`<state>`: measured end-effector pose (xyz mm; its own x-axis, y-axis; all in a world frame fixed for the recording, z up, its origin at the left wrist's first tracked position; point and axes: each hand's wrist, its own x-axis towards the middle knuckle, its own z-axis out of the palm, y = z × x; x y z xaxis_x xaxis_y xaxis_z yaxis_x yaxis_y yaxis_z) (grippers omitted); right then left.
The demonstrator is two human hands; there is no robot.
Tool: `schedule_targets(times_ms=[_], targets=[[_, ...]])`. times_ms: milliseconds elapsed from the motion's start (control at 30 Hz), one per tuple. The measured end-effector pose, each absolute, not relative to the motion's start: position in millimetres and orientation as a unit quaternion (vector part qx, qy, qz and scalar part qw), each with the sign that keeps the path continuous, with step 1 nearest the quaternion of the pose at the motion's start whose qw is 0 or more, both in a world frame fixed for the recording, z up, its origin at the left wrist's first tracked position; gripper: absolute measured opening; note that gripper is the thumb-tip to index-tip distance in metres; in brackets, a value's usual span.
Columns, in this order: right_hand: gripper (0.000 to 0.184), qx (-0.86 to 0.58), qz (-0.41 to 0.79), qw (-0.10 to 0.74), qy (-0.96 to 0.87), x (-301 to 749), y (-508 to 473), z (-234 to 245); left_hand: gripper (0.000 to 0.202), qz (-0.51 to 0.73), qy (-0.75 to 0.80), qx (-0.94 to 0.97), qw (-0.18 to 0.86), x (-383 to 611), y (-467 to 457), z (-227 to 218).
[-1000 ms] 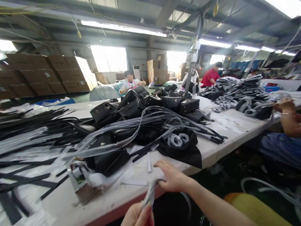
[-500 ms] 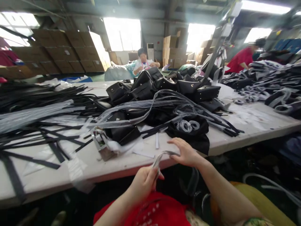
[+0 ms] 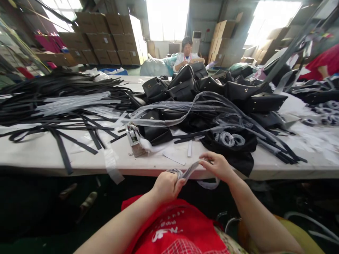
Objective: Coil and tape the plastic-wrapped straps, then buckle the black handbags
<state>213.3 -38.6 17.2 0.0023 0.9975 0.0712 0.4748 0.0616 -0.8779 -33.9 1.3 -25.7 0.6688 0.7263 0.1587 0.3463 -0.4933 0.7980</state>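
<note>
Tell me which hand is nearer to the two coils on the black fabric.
Right. The right hand is on the near side of the coils; the left hand is farther, to their left.

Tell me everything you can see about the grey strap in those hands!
The strap is narrow, bendy and grey, seemingly wrapped in shiny clear plastic. The left hand grips it in a fist; it slants up to the right hand, which pinches it. Part seems to loop down below the edge of the table. Its ends aren't clear.

Two hands [image 3: 167, 185], one held strap [image 3: 191, 170], one tape dispenser [image 3: 135, 141], two nearest tabletop coils [image 3: 221, 138]
</note>
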Motion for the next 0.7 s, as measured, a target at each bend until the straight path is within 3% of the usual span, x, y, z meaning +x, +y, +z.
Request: schedule_targets(times_ms=[67, 100, 167, 233, 300, 367, 433, 500, 567, 633, 700], targets=[[0.050, -0.574, 0.267, 0.371, -0.679, 209.7, -31.4, 10.2, 0.074, 0.231, 0.346, 0.706, 0.573, -21.5, -9.8, -14.8], [0.052, -0.543, 0.285, 0.356, -0.704, 197.8, -33.5, 3.7, 0.078, 0.231, 0.346, 0.636, 0.650, -14.6, -12.9, -7.9], [0.038, -0.493, 0.386, 0.321, -0.711, 162.7, -46.3, -11.5, 0.080, 0.277, 0.338, 0.551, 0.711, -4.7, -12.3, 3.8], [0.028, -0.457, 0.511, 0.283, -0.671, 129.8, -64.1, -22.5, 0.072, 0.377, 0.344, 0.583, 0.632, -3.8, -3.7, 7.3], [0.036, -0.380, 0.637, 0.229, -0.630, 117.7, -77.9, -22.6, 0.068, 0.443, 0.357, 0.678, 0.464, -11.6, 8.3, 0.7], [0.042, -0.332, 0.696, 0.209, -0.602, 132.6, -80.5, -11.7, 0.074, 0.405, 0.347, 0.779, 0.329, -22.9, 16.7, -12.0], [0.045, -0.411, 0.639, 0.264, -0.594, 165.5, -70.5, 2.3, 0.076, 0.310, 0.326, 0.840, 0.302, -30.9, 16.6, -23.5], [0.042, -0.541, 0.476, 0.323, -0.613, 198.1, -54.2, 9.8, 0.072, 0.234, 0.326, 0.826, 0.396, -32.3, 9.3, -27.5], [0.045, -0.593, 0.329, 0.328, -0.657, 213.2, -41.1, 5.2, 0.072, 0.200, 0.341, 0.720, 0.570, -28.9, 1.1, -21.4], [0.049, -0.571, 0.306, 0.300, -0.700, 204.2, -36.5, -11.4, 0.076, 0.193, 0.325, 0.569, 0.730, -25.0, -1.0, -6.4], [0.039, -0.548, 0.369, 0.276, -0.698, 176.4, -40.8, -34.1, 0.075, 0.219, 0.284, 0.461, 0.812, -23.3, 6.6, 12.2]])
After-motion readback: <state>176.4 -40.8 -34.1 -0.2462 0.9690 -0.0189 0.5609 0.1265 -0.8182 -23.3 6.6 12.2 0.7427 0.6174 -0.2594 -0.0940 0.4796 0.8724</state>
